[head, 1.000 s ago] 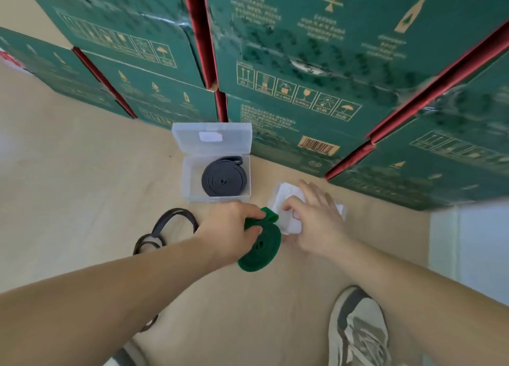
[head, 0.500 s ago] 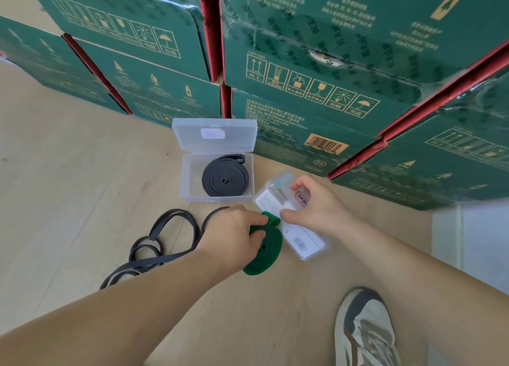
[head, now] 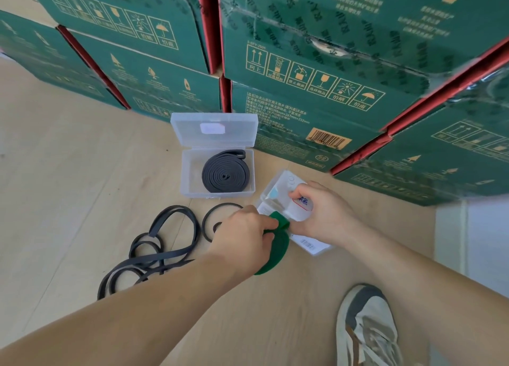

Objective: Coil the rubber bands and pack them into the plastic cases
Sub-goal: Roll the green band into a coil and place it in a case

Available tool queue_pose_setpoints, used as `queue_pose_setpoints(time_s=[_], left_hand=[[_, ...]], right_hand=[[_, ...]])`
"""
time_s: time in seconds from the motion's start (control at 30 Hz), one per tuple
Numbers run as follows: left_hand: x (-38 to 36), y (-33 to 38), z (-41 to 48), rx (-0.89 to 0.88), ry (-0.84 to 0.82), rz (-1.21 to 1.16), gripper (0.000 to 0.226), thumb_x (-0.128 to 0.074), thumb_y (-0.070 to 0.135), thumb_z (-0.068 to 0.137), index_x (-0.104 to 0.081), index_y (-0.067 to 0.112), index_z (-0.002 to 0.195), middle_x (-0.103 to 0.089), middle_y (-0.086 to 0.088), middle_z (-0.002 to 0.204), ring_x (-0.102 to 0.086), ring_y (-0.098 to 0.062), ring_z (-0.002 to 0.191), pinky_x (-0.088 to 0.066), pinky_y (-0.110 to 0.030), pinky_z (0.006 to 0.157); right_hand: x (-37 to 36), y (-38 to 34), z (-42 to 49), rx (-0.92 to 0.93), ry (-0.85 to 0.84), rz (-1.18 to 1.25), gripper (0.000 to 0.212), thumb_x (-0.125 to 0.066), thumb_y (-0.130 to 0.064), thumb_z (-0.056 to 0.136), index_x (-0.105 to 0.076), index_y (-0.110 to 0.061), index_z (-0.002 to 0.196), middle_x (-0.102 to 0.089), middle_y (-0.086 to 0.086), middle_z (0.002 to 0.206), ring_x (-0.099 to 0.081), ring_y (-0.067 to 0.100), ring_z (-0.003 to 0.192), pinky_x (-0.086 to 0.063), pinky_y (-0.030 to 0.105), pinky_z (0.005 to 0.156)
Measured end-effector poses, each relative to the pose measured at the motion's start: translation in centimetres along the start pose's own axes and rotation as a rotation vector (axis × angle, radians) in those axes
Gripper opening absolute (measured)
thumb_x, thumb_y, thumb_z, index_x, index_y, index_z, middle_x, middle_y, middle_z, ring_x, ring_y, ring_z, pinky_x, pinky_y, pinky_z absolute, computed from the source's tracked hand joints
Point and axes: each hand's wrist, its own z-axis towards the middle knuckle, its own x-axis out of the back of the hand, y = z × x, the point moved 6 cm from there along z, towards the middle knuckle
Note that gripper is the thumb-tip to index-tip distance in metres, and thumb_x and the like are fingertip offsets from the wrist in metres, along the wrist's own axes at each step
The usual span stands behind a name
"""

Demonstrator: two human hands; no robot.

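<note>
Just below the middle of the frame, the left hand holds the green rubber band. Its fingers are curled over the upper edge of the coil and pinch it, so the hand hides the left part of the coil. The band is wound into a flat, thick disc, and its loose end sticks up beside the fingertips. Directly to the right, the right hand grips the second plastic case, fingers wrapped around its far end. The case is clear, with a white label, and it lies tilted, touching the green coil. I cannot tell if it is open.

Above them, the open plastic case stands on the floor with its lid up, and a dark grey band lies coiled inside. Loose black bands lie tangled at the left. Green cartons fill the top, and a shoe is at the lower right.
</note>
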Motion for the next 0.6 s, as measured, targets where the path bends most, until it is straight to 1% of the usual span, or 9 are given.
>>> queue_pose_setpoints(time_s=[0.07, 0.13, 0.23, 0.27, 0.33, 0.4, 0.47, 0.53, 0.6], left_hand=[[-0.2, 0.0, 0.1, 0.022, -0.015, -0.016, 0.019, -0.058, 0.027, 0.092, -0.073, 0.027, 0.104, -0.059, -0.002, 0.099, -0.059, -0.028, 0.094, -0.053, -0.043, 0.084], [-0.4, -0.4, 0.1, 0.049, -0.037, -0.002, 0.019, -0.059, 0.026, 0.094, -0.073, 0.025, 0.106, -0.06, -0.002, 0.101, -0.059, -0.027, 0.096, -0.052, -0.042, 0.086], [-0.4, -1.7, -0.2, 0.105, -0.059, -0.024, 0.024, -0.058, 0.025, 0.097, -0.073, 0.024, 0.116, -0.062, -0.003, 0.109, -0.06, -0.027, 0.102, -0.052, -0.037, 0.089], [-0.3, -2.0, -0.3, 0.121, -0.064, -0.042, 0.026, -0.059, 0.026, 0.098, -0.072, 0.026, 0.12, -0.062, -0.003, 0.113, -0.059, -0.026, 0.105, -0.051, -0.034, 0.091], [0.0, -2.4, -0.5, 0.127, -0.071, -0.054, 0.032, -0.06, 0.028, 0.098, -0.069, 0.032, 0.128, -0.062, 0.001, 0.119, -0.058, -0.021, 0.111, -0.047, -0.027, 0.093], [0.5, -2.5, -0.5, 0.116, -0.065, -0.055, 0.035, -0.061, 0.03, 0.098, -0.067, 0.034, 0.132, -0.062, 0.006, 0.122, -0.058, -0.017, 0.114, -0.045, -0.024, 0.093], [1.2, -2.3, -0.6, 0.112, -0.042, -0.095, 0.033, -0.064, 0.029, 0.096, -0.07, 0.034, 0.128, -0.064, 0.011, 0.116, -0.06, -0.012, 0.109, -0.045, -0.019, 0.089], [2.0, -2.2, -0.5, 0.118, 0.002, -0.169, 0.031, -0.068, 0.029, 0.093, -0.073, 0.036, 0.122, -0.064, 0.017, 0.109, -0.062, -0.008, 0.103, -0.044, -0.013, 0.079], [2.9, -1.9, -0.3, 0.124, 0.055, -0.238, 0.028, -0.07, 0.03, 0.092, -0.074, 0.037, 0.119, -0.066, 0.02, 0.109, -0.062, -0.005, 0.1, -0.044, -0.007, 0.072]], right_hand=[[0.2, -0.3, -0.1, 0.0, -0.007, -0.007, 0.053, -0.079, -0.056, 0.052, -0.053, -0.044, 0.096, -0.058, -0.015, 0.114, -0.058, 0.013, 0.106, -0.054, 0.036, 0.084], [0.4, -0.6, -0.3, -0.007, 0.006, 0.002, 0.048, -0.082, -0.046, 0.06, -0.056, -0.041, 0.101, -0.059, -0.017, 0.114, -0.059, 0.012, 0.105, -0.053, 0.033, 0.085], [1.2, -1.0, -0.3, -0.025, 0.045, 0.088, 0.041, -0.078, -0.038, 0.07, -0.062, -0.039, 0.109, -0.062, -0.022, 0.112, -0.061, 0.008, 0.104, -0.052, 0.028, 0.086], [1.6, -1.1, -0.3, -0.025, 0.049, 0.108, 0.042, -0.076, -0.038, 0.072, -0.064, -0.04, 0.112, -0.062, -0.024, 0.114, -0.061, 0.006, 0.107, -0.052, 0.028, 0.089], [2.5, -1.4, -0.3, 0.001, 0.075, 0.068, 0.046, -0.071, -0.037, 0.077, -0.066, -0.04, 0.122, -0.059, -0.023, 0.119, -0.057, 0.007, 0.115, -0.05, 0.03, 0.095], [3.8, -1.7, -0.4, 0.053, 0.167, -0.008, 0.044, -0.068, -0.031, 0.081, -0.067, -0.038, 0.124, -0.053, -0.016, 0.114, -0.052, 0.01, 0.114, -0.05, 0.034, 0.094], [5.3, -2.1, -0.6, 0.102, 0.288, -0.041, 0.036, -0.066, -0.022, 0.084, -0.068, -0.034, 0.117, -0.053, -0.012, 0.105, -0.053, 0.013, 0.107, -0.052, 0.038, 0.087], [6.2, -2.5, -0.7, 0.137, 0.352, -0.065, 0.027, -0.066, -0.016, 0.085, -0.065, -0.033, 0.107, -0.059, -0.015, 0.1, -0.056, 0.013, 0.102, -0.054, 0.039, 0.083], [6.7, -2.8, -0.8, 0.171, 0.392, -0.121, 0.024, -0.065, -0.014, 0.089, -0.068, -0.032, 0.105, -0.063, -0.015, 0.102, -0.057, 0.016, 0.105, -0.054, 0.039, 0.082]])
